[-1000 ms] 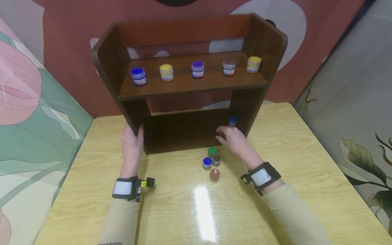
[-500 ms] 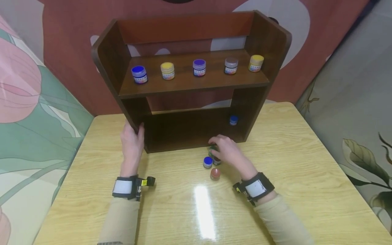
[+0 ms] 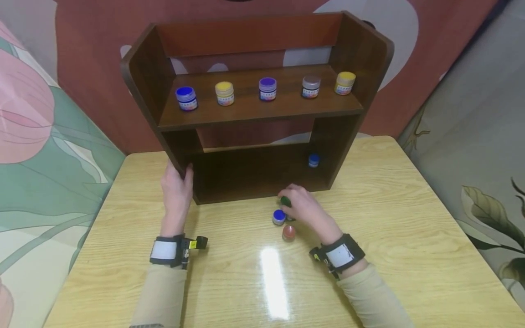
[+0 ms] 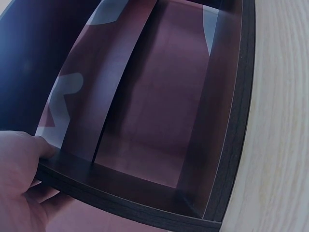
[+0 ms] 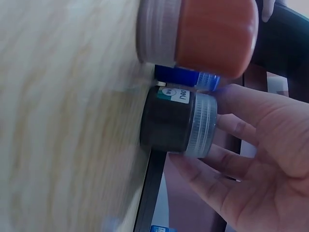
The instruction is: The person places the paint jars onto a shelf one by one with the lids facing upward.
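Observation:
My left hand [image 3: 176,189] grips the left side panel of a dark brown two-tier shelf [image 3: 262,119]; the left wrist view shows the thumb [image 4: 46,147] over the panel's edge. Just before the shelf's lower front edge, my right hand [image 3: 305,207] pinches a small green-lidded paint jar [image 3: 285,201], its lid now tilted. A blue-lidded jar [image 3: 279,217] and a reddish-brown jar [image 3: 289,233] stand close by on the table. The dark jar [image 5: 166,118], mostly covered by the right hand from above, shows plainly in the right wrist view, where it hides the green jar.
Several paint jars line the upper tier, among them a yellow one [image 3: 224,94] and a purple one [image 3: 268,89]. One blue jar [image 3: 313,161] stands at the lower tier's right end. A patterned wall covering [image 3: 82,91] rises behind the wooden table [image 3: 229,282].
My right hand has moved from beside the blue jar on the lower tier, forward and left to the loose jars, and has taken hold of the green one. The left hand keeps its grip.

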`<state>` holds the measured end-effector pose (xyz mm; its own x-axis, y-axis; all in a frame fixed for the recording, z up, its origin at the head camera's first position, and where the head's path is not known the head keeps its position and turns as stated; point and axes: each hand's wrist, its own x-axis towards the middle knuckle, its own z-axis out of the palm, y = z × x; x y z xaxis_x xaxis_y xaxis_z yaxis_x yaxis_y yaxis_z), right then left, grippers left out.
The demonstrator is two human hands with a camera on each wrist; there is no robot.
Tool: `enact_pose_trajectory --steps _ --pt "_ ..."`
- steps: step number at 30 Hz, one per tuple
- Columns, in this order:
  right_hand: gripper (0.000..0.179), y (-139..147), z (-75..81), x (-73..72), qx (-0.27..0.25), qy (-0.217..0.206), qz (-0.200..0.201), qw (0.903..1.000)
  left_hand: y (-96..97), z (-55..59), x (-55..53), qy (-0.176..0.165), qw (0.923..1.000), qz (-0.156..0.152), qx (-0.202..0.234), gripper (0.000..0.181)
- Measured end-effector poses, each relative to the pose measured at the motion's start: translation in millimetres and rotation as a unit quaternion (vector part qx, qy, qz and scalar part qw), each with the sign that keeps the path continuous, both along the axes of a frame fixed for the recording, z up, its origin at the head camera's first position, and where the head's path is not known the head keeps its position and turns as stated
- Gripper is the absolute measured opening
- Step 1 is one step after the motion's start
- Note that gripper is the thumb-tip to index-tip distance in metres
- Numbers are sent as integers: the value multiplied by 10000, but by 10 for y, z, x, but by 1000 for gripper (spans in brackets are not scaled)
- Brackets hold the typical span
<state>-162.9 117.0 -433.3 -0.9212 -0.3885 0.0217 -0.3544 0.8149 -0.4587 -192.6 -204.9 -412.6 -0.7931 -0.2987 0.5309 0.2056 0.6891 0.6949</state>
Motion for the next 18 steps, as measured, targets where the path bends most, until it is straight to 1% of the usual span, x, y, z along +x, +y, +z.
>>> enact_pose_trajectory --steps 9,14,18 --pt "27 -7 -1 7 -43 3 -142 9999 1 5 4 54 9999 -77 -69 30" --pt "26 27 12 -7 -134 199 -208 9995 0 5 6 54 9999 -86 -36 31" --pt "24 97 56 -30 -430 442 -278 9977 1 2 6 50 10000 -68 -41 30"
